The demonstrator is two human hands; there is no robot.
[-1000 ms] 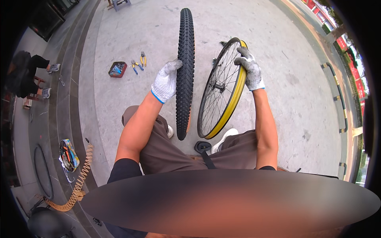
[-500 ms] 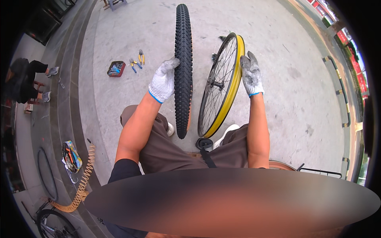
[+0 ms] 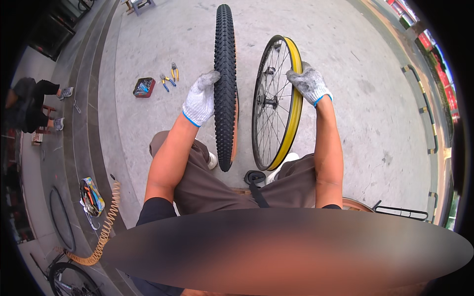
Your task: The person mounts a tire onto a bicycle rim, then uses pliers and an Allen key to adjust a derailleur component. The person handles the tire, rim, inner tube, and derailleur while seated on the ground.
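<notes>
Both of my hands wear white knit gloves with grey, dirty fingers. My left hand (image 3: pixel 201 96) is closed on the left side of a black knobby bicycle tire (image 3: pixel 225 89), which stands upright with its tread toward me. To its right is a bicycle wheel without a tire (image 3: pixel 296 106), with a yellow band round its rim, black spokes and a black hub. My right hand (image 3: pixel 311 84) grips the wheel's rim at the upper right, thumb over the yellow band. The wheel leans a little, apart from the tire. The fingers behind each are partly hidden.
On the concrete ahead left lie a red tray of small parts (image 3: pixel 143 87) and two pliers (image 3: pixel 168 82). Steps run along the left, with a tool box (image 3: pixel 92 197), a coiled air hose (image 3: pixel 109 224) and an inner tube (image 3: pixel 60 217). Another person (image 3: pixel 42 103) is at far left.
My right hand has gone from resting flat against the rim to gripping it. The wheel has turned to show more of its spokes and stands more upright. The tire has shifted slightly left.
</notes>
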